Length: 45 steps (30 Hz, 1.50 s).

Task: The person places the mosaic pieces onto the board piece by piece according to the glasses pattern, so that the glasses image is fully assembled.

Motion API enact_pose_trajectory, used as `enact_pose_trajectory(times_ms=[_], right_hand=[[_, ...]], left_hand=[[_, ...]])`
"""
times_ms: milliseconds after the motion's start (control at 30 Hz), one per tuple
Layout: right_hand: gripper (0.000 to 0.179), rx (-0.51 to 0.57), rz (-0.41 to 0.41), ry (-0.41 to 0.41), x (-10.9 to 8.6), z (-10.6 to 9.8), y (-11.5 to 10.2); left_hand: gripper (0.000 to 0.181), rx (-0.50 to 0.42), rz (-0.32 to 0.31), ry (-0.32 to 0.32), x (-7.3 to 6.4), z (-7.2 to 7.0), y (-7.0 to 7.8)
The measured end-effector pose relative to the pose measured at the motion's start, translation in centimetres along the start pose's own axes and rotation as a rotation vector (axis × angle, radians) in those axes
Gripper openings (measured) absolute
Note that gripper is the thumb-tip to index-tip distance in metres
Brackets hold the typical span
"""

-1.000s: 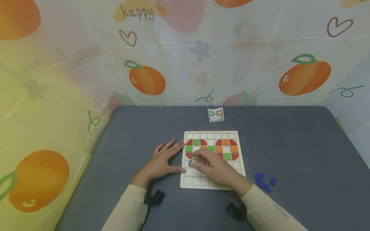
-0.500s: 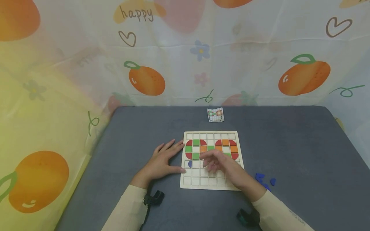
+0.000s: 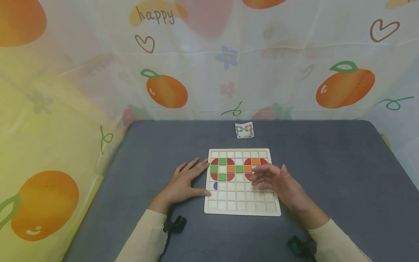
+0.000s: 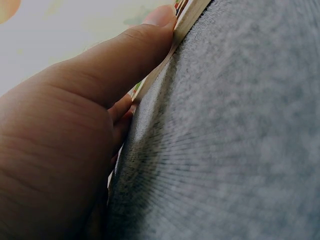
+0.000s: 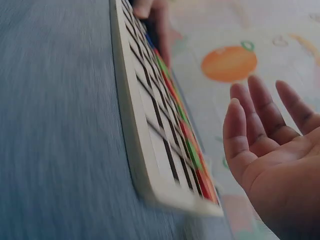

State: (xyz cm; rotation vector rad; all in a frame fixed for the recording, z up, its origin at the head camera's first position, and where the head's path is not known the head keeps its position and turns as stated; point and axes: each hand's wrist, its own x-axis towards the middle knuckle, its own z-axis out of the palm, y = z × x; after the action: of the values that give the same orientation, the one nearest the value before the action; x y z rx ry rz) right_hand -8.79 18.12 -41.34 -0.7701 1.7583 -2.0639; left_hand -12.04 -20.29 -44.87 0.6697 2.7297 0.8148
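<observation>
A pale wooden grid board (image 3: pixel 231 196) lies on the dark grey table, with red, green and orange pieces in its upper rows. One blue half-round piece (image 3: pixel 215 186) sits in a cell near its left edge. My left hand (image 3: pixel 180 185) rests at the board's left side, fingers spread and thumb on the rim; the left wrist view shows the thumb (image 4: pixel 135 55) against the wooden edge. My right hand (image 3: pixel 278 183) hovers over the board's right part, fingers loosely bent and nothing in them. In the right wrist view the right hand (image 5: pixel 280 145) has its palm turned up.
A small printed card (image 3: pixel 244 130) with a coloured grid pattern lies behind the board. The table (image 3: pixel 170 142) ends at a fruit-print cloth (image 3: pixel 203 87) hung behind and to the left. The right forearm hides the spot where loose blue pieces lay.
My right hand has let go of the blue piece at the board's left and moved right, covering the loose blue pieces. My left hand and the board have stayed put.
</observation>
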Motion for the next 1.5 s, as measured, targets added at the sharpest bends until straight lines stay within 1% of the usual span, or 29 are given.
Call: enact_pose_trajectory(times_ms=[100, 233, 433, 500, 567, 633, 733, 800, 867, 933, 1100, 1200, 1300, 1500], right_hand=[[0.078, -0.005, -0.003, 0.023, -0.9, -1.3, -0.3], [0.078, -0.013, 0.016, 0.07, -2.4, -3.1, -0.5], [0.075, -0.098, 0.041, 0.123, -4.7, -5.6, -0.4], [0.068, -0.148, 0.052, 0.141, -5.3, -6.3, -0.4], [0.059, -0.226, 0.082, 0.167, -5.9, -6.9, -0.3], [0.048, -0.331, 0.127, 0.192, -6.2, -7.2, -0.4], [0.036, -0.474, 0.212, 0.198, -6.5, -7.5, -0.6], [0.032, -0.533, 0.258, 0.179, -6.6, -7.6, -0.7], [0.031, -0.553, 0.296, 0.151, -6.7, -7.6, -0.7], [0.03, -0.573, 0.307, 0.111, -6.8, -7.8, -0.6], [0.034, -0.657, 0.26, -0.032, -7.1, -8.4, -0.5], [0.037, -0.669, 0.251, -0.091, -7.2, -8.7, -0.6], [0.034, -0.678, 0.244, -0.118, -7.1, -8.7, -0.6], [0.029, -0.758, 0.177, -0.122, -6.9, -8.3, -0.2]], left_hand=[[0.107, 0.002, 0.001, 0.0, 0.0, 0.0, 0.0], [0.107, 0.007, -0.008, -0.01, 0.1, 0.0, 0.1], [0.107, 0.02, -0.037, -0.028, 0.2, 0.2, 0.1], [0.107, 0.018, -0.031, -0.024, 0.1, 0.2, 0.1], [0.107, 0.013, -0.025, -0.021, 0.1, 0.1, 0.2], [0.107, 0.009, -0.02, -0.019, 0.0, 0.1, 0.2], [0.107, 0.004, -0.016, -0.015, 0.0, 0.1, 0.2], [0.107, 0.002, -0.015, -0.012, 0.0, 0.1, 0.2], [0.107, 0.004, -0.014, -0.01, 0.0, 0.1, 0.2], [0.107, 0.007, -0.01, -0.007, 0.0, 0.2, 0.1], [0.107, 0.011, -0.011, -0.006, 0.0, 0.1, 0.1], [0.107, 0.013, -0.013, -0.005, 0.0, 0.1, 0.2], [0.108, 0.013, -0.015, -0.005, 0.0, 0.0, 0.2], [0.108, 0.018, -0.019, -0.01, 0.1, 0.1, 0.1]])
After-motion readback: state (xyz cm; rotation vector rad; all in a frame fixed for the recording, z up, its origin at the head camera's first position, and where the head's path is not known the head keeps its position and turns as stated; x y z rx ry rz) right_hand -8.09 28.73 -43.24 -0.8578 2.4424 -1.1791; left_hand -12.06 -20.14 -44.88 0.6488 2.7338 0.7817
